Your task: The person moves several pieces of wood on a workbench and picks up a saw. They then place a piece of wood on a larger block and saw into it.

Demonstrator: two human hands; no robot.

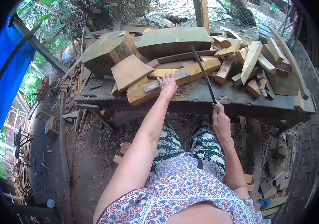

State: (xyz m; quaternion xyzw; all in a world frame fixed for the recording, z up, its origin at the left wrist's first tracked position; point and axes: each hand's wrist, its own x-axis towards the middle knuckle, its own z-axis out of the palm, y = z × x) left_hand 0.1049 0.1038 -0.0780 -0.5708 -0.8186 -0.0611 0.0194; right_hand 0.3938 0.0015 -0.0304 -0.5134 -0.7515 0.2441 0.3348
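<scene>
My left hand [168, 85] lies with its fingers spread on top of a long wooden beam [140, 96] that slants across the workbench. A greyish strip [183, 74] runs along the beam's upper face, under and beside the fingers. My right hand [222, 121] is closed around the handle of a handsaw, low at the bench's front edge. The narrow dark saw blade [203, 71] points away from me and crosses over the right part of the beam. Left of my left hand, a flat tapered wood block [131, 72] leans on other pieces.
The workbench [249, 101] carries a heap of cut wood offcuts [252, 61] on the right. Big curved timber blocks [174, 40] stand along its back. Scrap wood [275, 201] litters the ground at lower right. A blue tarp [2, 74] hangs at the left.
</scene>
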